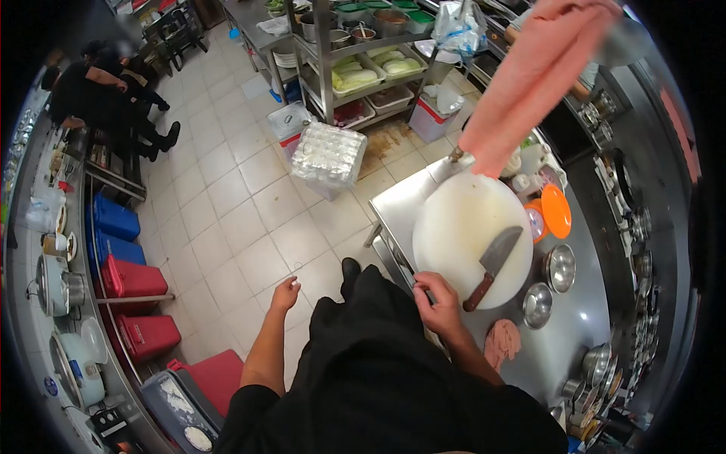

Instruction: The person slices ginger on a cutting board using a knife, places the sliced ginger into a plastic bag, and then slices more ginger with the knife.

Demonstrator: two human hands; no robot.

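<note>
My left hand (pixel 284 293) hangs over the tiled floor, its fingers loosely curled, with nothing visible in them. My right hand (pixel 440 304) is at the front edge of the steel table (pixel 556 325), fingers bent over the edge and thumb apart. Whether it touches the edge is unclear. Just beyond it stands a round white cutting board (pixel 446 227). A cleaver (pixel 502 251) with a wooden handle lies on the board, its handle toward me. A pink cloth (pixel 502 344) lies crumpled right of my right hand. Another pink cloth (pixel 537 76) hangs in the foreground, covering part of the board's far side.
Orange lids (pixel 556 212) and steel bowls (pixel 538 306) sit right of the board. A plastic-wrapped stack (pixel 327 155) stands on the floor ahead, before a shelf rack (pixel 324 68) holding cabbage. Red bins (pixel 136 276) line the left counter. Dark-clothed people (pixel 98 94) are at far left.
</note>
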